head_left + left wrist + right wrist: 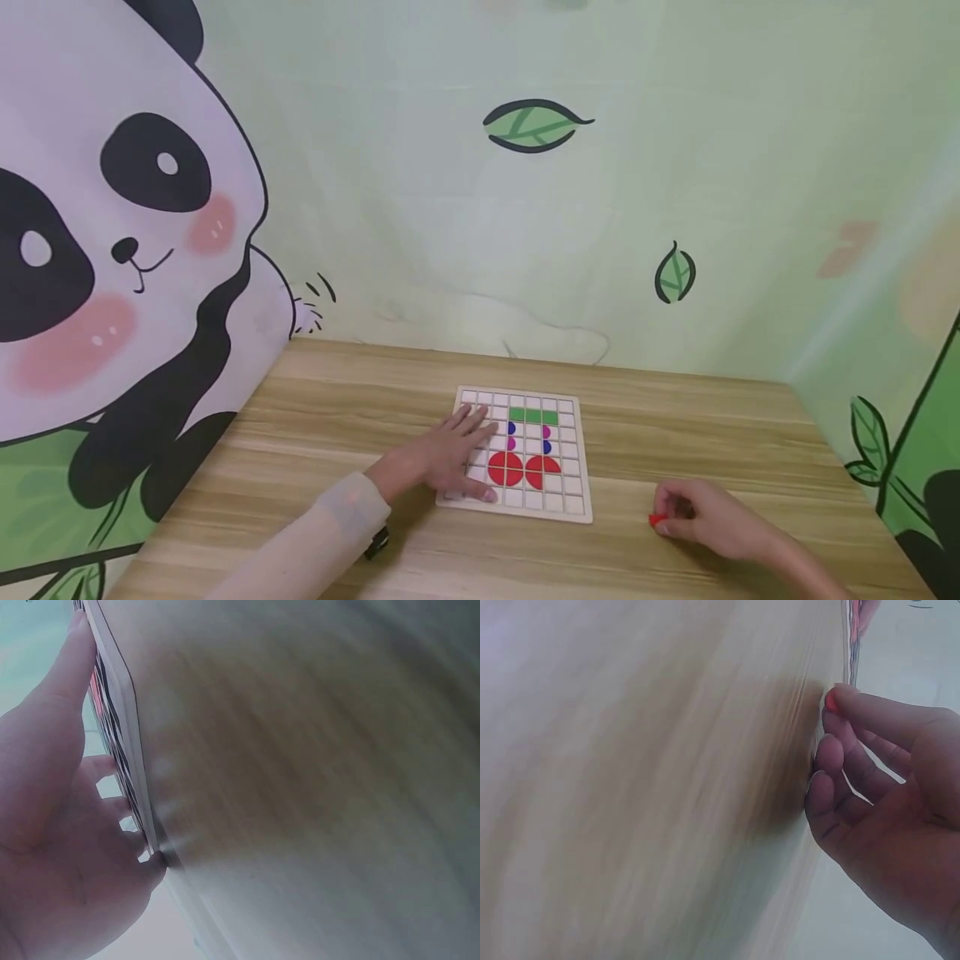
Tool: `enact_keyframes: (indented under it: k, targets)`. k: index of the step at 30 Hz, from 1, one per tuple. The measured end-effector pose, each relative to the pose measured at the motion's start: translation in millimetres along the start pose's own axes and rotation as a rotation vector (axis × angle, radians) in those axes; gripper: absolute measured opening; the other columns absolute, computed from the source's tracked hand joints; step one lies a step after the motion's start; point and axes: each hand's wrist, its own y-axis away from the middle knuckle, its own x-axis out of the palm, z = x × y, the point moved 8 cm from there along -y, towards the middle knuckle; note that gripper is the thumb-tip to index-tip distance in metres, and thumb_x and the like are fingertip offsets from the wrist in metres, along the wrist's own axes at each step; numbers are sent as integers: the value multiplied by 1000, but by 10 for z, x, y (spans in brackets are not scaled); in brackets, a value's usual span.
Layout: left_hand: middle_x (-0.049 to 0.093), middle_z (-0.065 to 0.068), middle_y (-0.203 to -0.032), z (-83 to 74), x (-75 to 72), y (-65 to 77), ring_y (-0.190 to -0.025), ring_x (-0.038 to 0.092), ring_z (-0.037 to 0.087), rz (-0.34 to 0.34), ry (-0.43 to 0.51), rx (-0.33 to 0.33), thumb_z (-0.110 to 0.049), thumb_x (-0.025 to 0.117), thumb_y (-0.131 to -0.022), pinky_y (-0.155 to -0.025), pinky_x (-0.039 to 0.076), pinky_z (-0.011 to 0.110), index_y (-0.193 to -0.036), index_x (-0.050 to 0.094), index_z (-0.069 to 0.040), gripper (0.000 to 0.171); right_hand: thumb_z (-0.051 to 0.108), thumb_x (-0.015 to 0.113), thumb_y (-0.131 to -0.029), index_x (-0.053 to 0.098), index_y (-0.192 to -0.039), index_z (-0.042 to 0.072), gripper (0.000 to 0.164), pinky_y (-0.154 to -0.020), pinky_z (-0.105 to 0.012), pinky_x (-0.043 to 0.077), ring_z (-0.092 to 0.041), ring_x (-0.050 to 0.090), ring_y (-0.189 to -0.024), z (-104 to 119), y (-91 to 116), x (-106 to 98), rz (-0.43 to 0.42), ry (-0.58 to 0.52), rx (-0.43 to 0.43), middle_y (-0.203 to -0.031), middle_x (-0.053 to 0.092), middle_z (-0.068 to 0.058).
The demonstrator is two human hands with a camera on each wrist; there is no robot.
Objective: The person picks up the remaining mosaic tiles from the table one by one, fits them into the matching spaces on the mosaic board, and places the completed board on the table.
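A square white grid board [551, 502] lies flat on the table, divided into small cells. On it are a green bar [533, 415], small blue and pink half-round pieces, a full red circle [506, 469] and a red circle [542, 472] whose lower right quarter is bare. My left hand [453, 454] rests spread over the board's left side, fingers straight; the left wrist view shows its fingertips along the board's edge. To the right of the board, my right hand [708, 517] pinches a small red piece [657, 520] between thumb and forefinger, just over the table. The piece's full shape is hidden by the fingers.
The wooden table [360, 379] reaches back to a pale green wall cloth [375, 167] printed with a large panda [225, 333] and leaves. A small black object [377, 542] shows under the left sleeve [330, 525].
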Motion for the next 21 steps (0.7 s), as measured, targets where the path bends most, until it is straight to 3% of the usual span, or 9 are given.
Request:
enact_keyframes:
  k: [10,15,21]
  targets:
    - [4,11,-179,-23,-12,22,-163,0,39,-7,13,24,-76,71,-86,-130,15,56,-171,22,-20,113,16,70,-103,62,-97,8,13,-58,-25,53,-11,61,-69,163,-287,64,-19,-104,35,-83,68,-4]
    - [3,9,-179,-7,-1,11,-164,-1,37,-5,-3,15,-78,70,-85,-130,15,55,-171,21,-22,114,15,70,-103,62,-99,9,11,-59,-26,52,-14,61,-72,271,-416,98,-31,-69,28,-84,67,-5]
    - [4,9,-179,-11,-13,24,-164,0,37,-2,1,10,-76,71,-85,-130,17,55,-171,22,-22,113,13,71,-102,68,-107,15,6,-70,-28,53,-15,60,-84,347,-552,131,-92,37,2,-92,65,2]
